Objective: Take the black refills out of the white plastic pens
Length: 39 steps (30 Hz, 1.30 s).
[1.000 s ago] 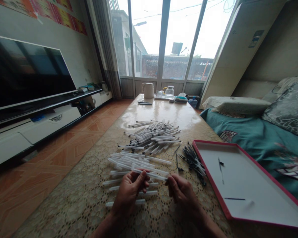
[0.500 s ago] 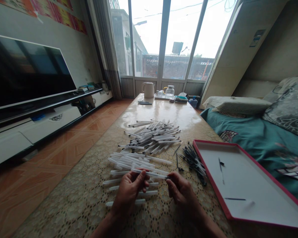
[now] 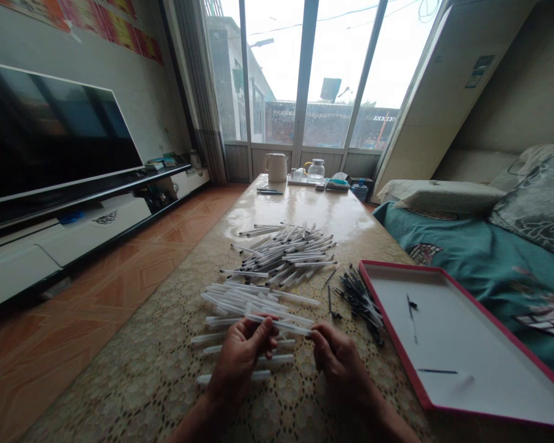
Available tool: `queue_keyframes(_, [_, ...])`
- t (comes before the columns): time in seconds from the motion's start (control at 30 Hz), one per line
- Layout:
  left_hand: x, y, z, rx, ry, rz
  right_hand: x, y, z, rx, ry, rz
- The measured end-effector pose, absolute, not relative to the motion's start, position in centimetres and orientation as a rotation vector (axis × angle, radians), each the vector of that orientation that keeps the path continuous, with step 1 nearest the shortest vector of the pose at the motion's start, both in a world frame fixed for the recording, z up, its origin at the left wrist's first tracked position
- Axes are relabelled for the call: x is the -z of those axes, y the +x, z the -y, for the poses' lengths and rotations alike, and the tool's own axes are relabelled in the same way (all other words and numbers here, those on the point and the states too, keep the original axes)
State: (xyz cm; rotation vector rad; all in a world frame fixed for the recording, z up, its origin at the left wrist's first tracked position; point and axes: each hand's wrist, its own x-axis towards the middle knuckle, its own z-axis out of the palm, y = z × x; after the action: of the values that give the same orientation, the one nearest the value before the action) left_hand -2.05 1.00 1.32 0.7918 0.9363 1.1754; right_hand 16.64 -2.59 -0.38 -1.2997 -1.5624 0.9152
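A slim, translucent white plastic tube (image 3: 290,327) is held over the near part of a floral-patterned table (image 3: 143,357).
It is pinched between thumb and fingers of the left hand (image 3: 244,349); at its right end the fingertips of the right hand (image 3: 340,355) are drawn together, any grip there unclear. Loose white tubes (image 3: 233,298) are spread just beyond; slender black refills (image 3: 356,296) are heaped right, beside a pink-rimmed white tray (image 3: 480,332).

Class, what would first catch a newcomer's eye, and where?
Probably the heap of white tubes with dark tips, midway along the table. Nearer, the left hand holds a translucent tube, its end at the right hand. On the right, a red-rimmed tray lies beside dark sticks.
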Motion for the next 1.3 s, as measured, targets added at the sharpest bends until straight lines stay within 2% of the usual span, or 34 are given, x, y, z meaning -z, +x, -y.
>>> queue_keyframes(1.3, [-1.87,-2.04,-0.96,-1.183,0.773,-0.962,0.23,16.67,2.57,-0.940,-1.287,1.504])
